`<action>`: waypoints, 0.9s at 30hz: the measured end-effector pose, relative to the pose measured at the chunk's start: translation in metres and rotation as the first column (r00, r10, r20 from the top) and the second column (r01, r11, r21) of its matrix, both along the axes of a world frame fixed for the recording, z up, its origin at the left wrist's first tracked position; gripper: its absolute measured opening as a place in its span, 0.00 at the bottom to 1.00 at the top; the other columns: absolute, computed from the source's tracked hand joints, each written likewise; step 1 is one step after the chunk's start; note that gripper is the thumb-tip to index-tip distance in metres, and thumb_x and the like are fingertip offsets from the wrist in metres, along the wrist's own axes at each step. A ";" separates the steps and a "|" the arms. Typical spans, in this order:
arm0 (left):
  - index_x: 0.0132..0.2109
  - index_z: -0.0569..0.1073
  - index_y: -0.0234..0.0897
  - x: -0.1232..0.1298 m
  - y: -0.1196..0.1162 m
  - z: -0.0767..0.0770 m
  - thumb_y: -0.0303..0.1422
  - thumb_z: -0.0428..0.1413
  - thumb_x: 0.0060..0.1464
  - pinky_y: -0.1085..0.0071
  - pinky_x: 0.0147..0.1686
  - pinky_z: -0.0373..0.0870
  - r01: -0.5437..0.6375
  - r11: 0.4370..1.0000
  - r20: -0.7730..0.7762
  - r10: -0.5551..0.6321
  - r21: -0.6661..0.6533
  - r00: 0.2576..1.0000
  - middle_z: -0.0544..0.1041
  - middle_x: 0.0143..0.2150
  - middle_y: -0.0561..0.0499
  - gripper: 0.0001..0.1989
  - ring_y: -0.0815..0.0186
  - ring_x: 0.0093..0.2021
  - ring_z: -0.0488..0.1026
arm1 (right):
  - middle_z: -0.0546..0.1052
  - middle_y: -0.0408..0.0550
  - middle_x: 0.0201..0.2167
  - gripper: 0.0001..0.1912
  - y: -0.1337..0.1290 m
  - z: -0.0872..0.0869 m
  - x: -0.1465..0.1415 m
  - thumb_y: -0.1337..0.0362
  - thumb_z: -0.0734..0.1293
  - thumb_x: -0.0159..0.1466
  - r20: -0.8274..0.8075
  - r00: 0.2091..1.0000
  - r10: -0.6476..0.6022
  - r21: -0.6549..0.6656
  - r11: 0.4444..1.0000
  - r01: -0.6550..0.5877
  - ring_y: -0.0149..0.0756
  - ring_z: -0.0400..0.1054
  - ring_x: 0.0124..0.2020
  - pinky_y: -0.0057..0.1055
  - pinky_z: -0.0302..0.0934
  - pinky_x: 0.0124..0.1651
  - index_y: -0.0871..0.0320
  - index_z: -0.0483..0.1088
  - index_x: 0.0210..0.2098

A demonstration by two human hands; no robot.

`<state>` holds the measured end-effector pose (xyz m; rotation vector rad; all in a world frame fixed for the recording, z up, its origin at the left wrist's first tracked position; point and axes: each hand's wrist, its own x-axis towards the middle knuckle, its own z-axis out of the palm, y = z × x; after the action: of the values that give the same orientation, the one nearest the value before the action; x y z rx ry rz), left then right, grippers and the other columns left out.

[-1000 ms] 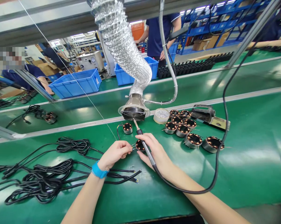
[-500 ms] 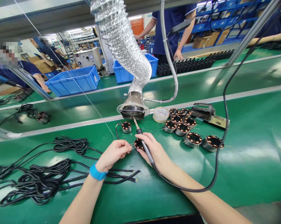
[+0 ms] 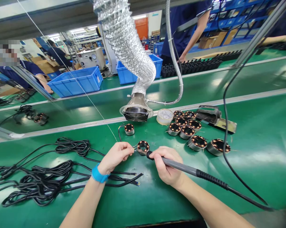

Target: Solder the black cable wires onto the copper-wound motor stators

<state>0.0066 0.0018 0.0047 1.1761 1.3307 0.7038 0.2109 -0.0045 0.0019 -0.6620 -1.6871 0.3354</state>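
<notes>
My left hand [image 3: 118, 155], with a blue band at the wrist, is closed in a pinch at the thin wires [image 3: 134, 147] on the left side of a motor stator [image 3: 143, 146]. That stator lies on the green table, its ring of copper coils facing up. In my right hand [image 3: 168, 163] is a soldering iron [image 3: 181, 166], its dark front end pointing left beside the stator; its tip cannot be made out. A fine strand of wire [image 3: 95, 107] slants down from above to behind my left hand. Another stator [image 3: 129, 129] with a dark lead sits just beyond.
A fume extractor [image 3: 137, 109] hangs from a silver duct over the stators. Several stators [image 3: 187, 131], a white spool [image 3: 164, 117] and an iron stand [image 3: 215, 118] are at right. Coiled black cables [image 3: 43, 183] lie at left. Across the line, people work near blue bins [image 3: 76, 81].
My right hand has turned the soldering iron from pointing up and away to pointing left, low beside the stator. My left hand has stayed at the wires.
</notes>
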 end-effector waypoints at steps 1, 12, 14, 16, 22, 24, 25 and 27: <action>0.28 0.70 0.33 0.000 0.000 0.000 0.40 0.59 0.51 0.73 0.22 0.47 -0.001 1.000 -0.001 0.001 0.001 1.000 0.66 0.23 0.56 0.14 0.74 0.21 0.55 | 0.77 0.41 0.21 0.11 0.000 0.000 -0.001 0.72 0.60 0.64 0.003 1.000 -0.002 0.002 1.000 0.002 0.30 0.70 0.20 0.29 0.64 0.27 0.55 0.70 0.28; 0.29 0.70 0.34 0.000 -0.001 -0.001 0.42 0.59 0.51 0.73 0.22 0.47 0.001 1.000 0.012 -0.001 0.010 1.000 0.64 0.21 0.57 0.15 0.74 0.21 0.55 | 0.78 0.41 0.23 0.11 0.001 0.000 -0.003 0.71 0.60 0.65 0.101 0.995 0.025 -0.025 0.999 -0.023 0.30 0.73 0.22 0.28 0.66 0.30 0.55 0.71 0.30; 0.29 0.70 0.34 0.000 -0.001 -0.002 0.43 0.59 0.51 0.73 0.22 0.47 0.005 1.000 0.012 -0.005 0.014 1.000 0.64 0.21 0.57 0.15 0.74 0.21 0.55 | 0.78 0.41 0.22 0.11 0.001 0.000 -0.003 0.71 0.60 0.65 0.104 0.994 0.024 -0.030 0.999 -0.020 0.30 0.72 0.22 0.27 0.67 0.30 0.55 0.71 0.30; 0.28 0.70 0.34 0.000 -0.001 -0.002 0.43 0.59 0.51 0.73 0.22 0.48 0.003 1.000 0.006 -0.003 0.018 1.000 0.64 0.21 0.57 0.15 0.74 0.21 0.55 | 0.78 0.41 0.22 0.11 0.000 0.000 -0.003 0.71 0.60 0.64 0.091 0.996 0.025 -0.028 0.999 -0.022 0.29 0.72 0.22 0.27 0.67 0.31 0.55 0.71 0.29; 0.28 0.70 0.34 0.000 -0.001 -0.001 0.42 0.59 0.52 0.73 0.22 0.48 0.003 1.000 0.000 -0.003 0.017 1.000 0.65 0.22 0.56 0.15 0.74 0.21 0.55 | 0.78 0.41 0.22 0.11 0.000 0.000 -0.003 0.71 0.60 0.64 0.004 1.000 -0.017 -0.025 1.000 0.018 0.31 0.73 0.22 0.28 0.67 0.29 0.55 0.71 0.29; 0.28 0.70 0.34 0.000 -0.001 0.000 0.41 0.59 0.52 0.73 0.22 0.48 0.002 1.000 0.000 -0.002 0.020 1.000 0.65 0.22 0.56 0.14 0.74 0.21 0.55 | 0.78 0.41 0.22 0.11 0.000 0.000 -0.003 0.71 0.60 0.64 0.001 1.000 -0.026 -0.030 0.999 0.026 0.31 0.73 0.22 0.29 0.67 0.29 0.54 0.70 0.29; 0.28 0.70 0.34 0.000 -0.001 0.000 0.41 0.59 0.51 0.73 0.22 0.48 -0.001 1.000 0.000 0.001 0.020 1.000 0.65 0.22 0.56 0.14 0.74 0.21 0.55 | 0.78 0.41 0.21 0.11 0.000 0.000 -0.003 0.71 0.60 0.64 0.001 1.000 -0.026 -0.030 0.999 0.026 0.31 0.73 0.22 0.29 0.67 0.29 0.54 0.70 0.28; 0.28 0.70 0.34 0.000 -0.001 0.000 0.41 0.59 0.51 0.73 0.22 0.48 -0.006 1.000 0.001 0.006 0.014 1.000 0.65 0.22 0.56 0.14 0.74 0.21 0.55 | 0.78 0.41 0.21 0.12 0.000 0.000 -0.003 0.71 0.60 0.64 -0.004 1.000 -0.021 -0.025 0.999 0.021 0.31 0.73 0.22 0.28 0.67 0.29 0.55 0.71 0.28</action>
<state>0.0069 0.0012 0.0049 1.1836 1.3305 0.7191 0.2084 -0.0044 0.0014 -0.6964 -1.6736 0.3434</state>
